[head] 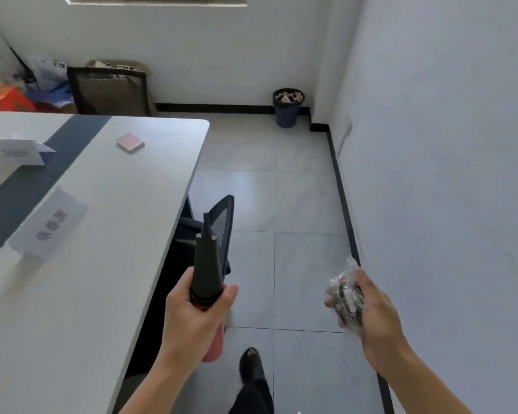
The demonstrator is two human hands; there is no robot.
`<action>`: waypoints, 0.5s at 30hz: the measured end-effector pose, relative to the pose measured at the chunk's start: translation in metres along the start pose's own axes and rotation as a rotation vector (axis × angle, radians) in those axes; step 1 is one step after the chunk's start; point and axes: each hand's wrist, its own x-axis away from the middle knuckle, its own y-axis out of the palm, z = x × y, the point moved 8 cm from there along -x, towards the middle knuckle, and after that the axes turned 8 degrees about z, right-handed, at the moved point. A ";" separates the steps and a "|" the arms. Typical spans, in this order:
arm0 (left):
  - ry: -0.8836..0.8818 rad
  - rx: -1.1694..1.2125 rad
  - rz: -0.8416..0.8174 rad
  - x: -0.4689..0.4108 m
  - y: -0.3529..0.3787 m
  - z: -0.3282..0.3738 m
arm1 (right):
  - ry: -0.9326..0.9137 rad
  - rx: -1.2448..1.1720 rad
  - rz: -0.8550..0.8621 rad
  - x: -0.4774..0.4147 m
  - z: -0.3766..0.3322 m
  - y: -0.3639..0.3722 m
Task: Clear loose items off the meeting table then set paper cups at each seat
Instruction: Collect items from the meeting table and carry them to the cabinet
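- Left hand [196,316] and forearm are bare, with no sleeve, watch or ring showing.
- Right hand [377,321] and forearm are bare too.
- Dark trouser leg [253,395] ends in a black pointed shoe [251,364], between the two forearms.

White walls [431,144] meet a grey tiled floor [296,204] edged in black skirting. A full wastebasket [288,108] stands at one o'clock; a mesh chair [222,231] is tucked under the white table [117,219].

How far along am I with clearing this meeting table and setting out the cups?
Clearing is under way: your left hand holds a black-and-red pump, your right hand a plastic-wrapped bundle. A pink pad still lies on the table with two name cards. No cups are visible.
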 end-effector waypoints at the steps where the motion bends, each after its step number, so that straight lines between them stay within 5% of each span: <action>1: 0.001 -0.011 -0.001 -0.014 0.010 -0.001 | 0.003 -0.009 0.030 -0.015 -0.005 -0.009; 15: -0.020 0.015 -0.016 -0.252 0.136 0.027 | -0.103 -0.042 0.273 -0.189 -0.126 -0.047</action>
